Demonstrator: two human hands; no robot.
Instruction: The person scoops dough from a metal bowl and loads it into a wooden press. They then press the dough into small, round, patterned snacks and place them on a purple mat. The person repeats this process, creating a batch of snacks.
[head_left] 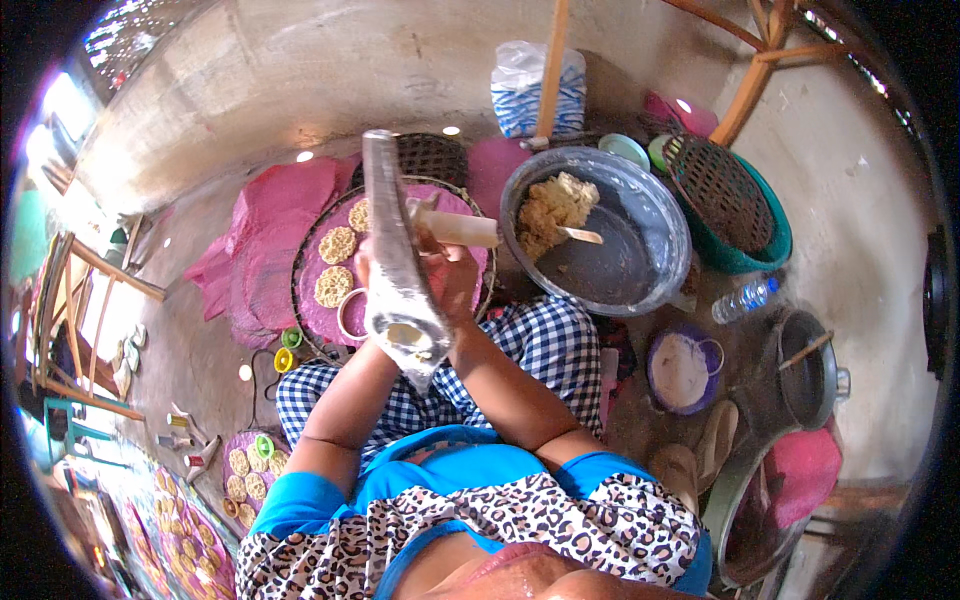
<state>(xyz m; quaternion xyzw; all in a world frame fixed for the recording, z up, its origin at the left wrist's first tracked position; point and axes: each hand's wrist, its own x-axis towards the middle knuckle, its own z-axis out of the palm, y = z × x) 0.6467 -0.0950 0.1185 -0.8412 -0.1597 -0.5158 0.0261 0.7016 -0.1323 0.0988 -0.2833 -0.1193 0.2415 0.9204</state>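
Note:
Both my hands are raised over a round tray [318, 318] lined with pink sheet. Between them is a metal hand press [385, 210], its long arm pointing away and its open cup, with pale dough in it, toward me. My right hand [456, 278] is closed around its side. My left hand [363, 268], mostly hidden behind the metal, also grips it. A whitish cylinder [460, 229] sticks out to the right. Beside my left wrist shows a white ring [343, 318]; whether it is held, I cannot tell. Lacy dough discs [333, 287] lie on the tray's left side.
A grey basin [650, 287] with a dough lump [560, 205] and a pale spatula [581, 236] stands right of the tray. Farther right are a teal basket [775, 245], a water bottle [745, 300] and a purple-rimmed bowl [680, 370]. More discs [254, 487] lie at lower left.

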